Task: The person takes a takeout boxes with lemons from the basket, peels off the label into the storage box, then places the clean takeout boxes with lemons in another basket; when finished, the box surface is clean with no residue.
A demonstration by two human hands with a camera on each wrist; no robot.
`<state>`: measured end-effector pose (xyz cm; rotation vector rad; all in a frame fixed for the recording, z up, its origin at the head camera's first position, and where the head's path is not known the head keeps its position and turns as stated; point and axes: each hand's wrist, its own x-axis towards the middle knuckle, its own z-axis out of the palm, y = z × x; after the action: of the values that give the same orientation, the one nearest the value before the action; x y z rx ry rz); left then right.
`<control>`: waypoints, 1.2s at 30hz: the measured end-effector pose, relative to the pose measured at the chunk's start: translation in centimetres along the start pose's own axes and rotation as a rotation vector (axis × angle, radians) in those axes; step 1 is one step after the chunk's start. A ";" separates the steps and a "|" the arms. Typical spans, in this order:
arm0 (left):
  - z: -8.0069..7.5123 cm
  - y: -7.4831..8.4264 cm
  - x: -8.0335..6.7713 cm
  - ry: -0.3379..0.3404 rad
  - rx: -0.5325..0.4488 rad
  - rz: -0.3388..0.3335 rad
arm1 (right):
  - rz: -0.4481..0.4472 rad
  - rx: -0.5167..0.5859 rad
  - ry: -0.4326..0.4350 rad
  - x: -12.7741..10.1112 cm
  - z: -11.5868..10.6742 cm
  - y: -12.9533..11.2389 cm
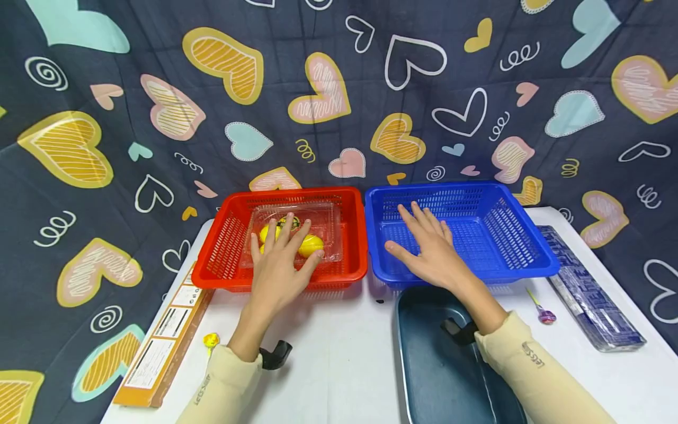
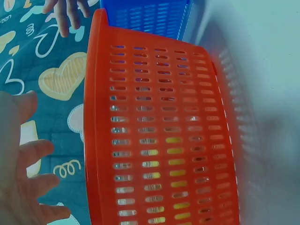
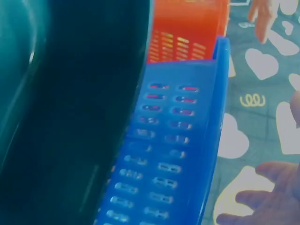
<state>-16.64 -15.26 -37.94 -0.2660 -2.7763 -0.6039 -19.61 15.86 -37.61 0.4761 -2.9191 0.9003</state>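
My left hand [image 1: 281,268], fingers spread, is over the red basket [image 1: 361,235] in the head view, overlapping a clear plastic container [image 1: 333,227] inside it. In that container lie several yellow rounded things [image 1: 311,245], partly hidden by the hand. My right hand [image 1: 431,247] is held over the blue basket [image 1: 477,235] with its fingers extended, holding nothing. The left wrist view shows the left fingers [image 2: 40,152] beyond the red basket's rim. Likewise, the right fingers [image 3: 255,199] appear past the blue basket's rim in the right wrist view.
A dark teal tray [image 1: 445,365] stands in front of the blue basket, under the right forearm. To the left are an orange box [image 1: 159,353] and a yellow lollipop [image 1: 210,340]. On the right lie a purple lollipop [image 1: 546,317] and a dark blue packet [image 1: 593,294]. Heart-patterned cloth hangs behind.
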 end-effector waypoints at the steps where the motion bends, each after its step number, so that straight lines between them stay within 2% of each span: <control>1: -0.1 -0.2 -0.1 0.009 -0.012 -0.001 | -0.012 0.019 -0.004 0.1 0.0 -0.2; 16: -1.1 -3.4 -1.9 0.149 -0.167 -0.074 | -0.113 0.231 -0.052 3.0 1.5 -2.4; 23: -1.6 -5.4 -2.7 0.210 -0.167 -0.139 | -0.116 0.314 -0.043 4.0 2.2 -3.3; 31: -2.0 -8.5 -3.9 0.367 -0.144 -0.252 | -0.085 0.398 -0.065 5.9 3.1 -4.3; 36: -2.0 -10.2 -4.7 0.390 -0.148 -0.301 | -0.072 0.467 -0.080 6.9 4.0 -5.0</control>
<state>-14.17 -25.85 -41.53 0.2242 -2.4098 -0.8337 -24.50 7.83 -37.28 0.6457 -2.7227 1.5910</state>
